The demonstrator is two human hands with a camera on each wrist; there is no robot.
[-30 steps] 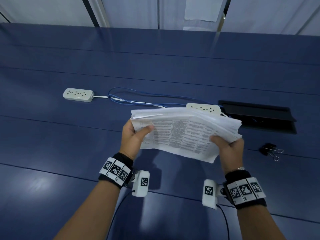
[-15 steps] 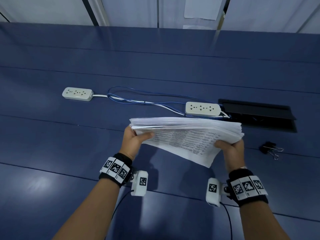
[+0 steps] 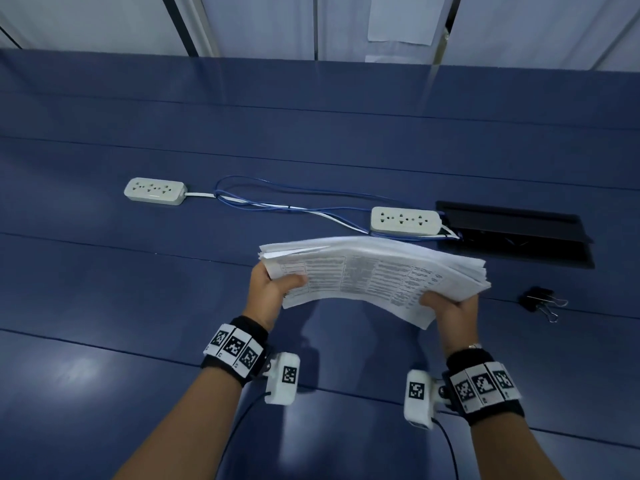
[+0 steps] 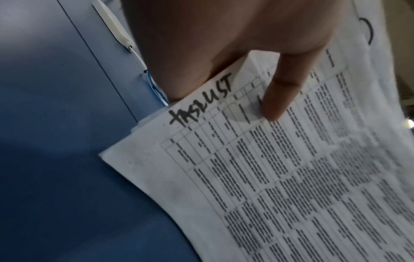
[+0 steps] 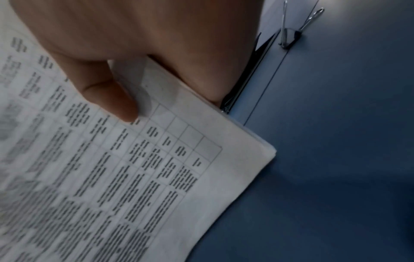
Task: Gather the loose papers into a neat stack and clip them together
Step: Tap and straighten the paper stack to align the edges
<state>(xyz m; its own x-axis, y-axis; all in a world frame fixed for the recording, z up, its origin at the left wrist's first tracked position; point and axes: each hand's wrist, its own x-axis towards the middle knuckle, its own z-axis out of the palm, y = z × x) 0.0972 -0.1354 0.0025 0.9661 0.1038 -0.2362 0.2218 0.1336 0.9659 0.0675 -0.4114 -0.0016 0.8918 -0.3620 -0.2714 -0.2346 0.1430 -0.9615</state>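
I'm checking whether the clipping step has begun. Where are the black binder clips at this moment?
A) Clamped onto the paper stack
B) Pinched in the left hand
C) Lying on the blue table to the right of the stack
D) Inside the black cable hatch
C: the binder clips lie on the blue table right of the paper stack, which the left hand and right hand grip.

Two power strips (image 3: pixel 154 191), two binder clips (image 3: pixel 542 302)

White papers (image 3: pixel 374 271) with black printed tables, black binder clips (image 3: pixel 540 301), blue table (image 3: pixel 138 306), cream power strips (image 3: pixel 154 191)
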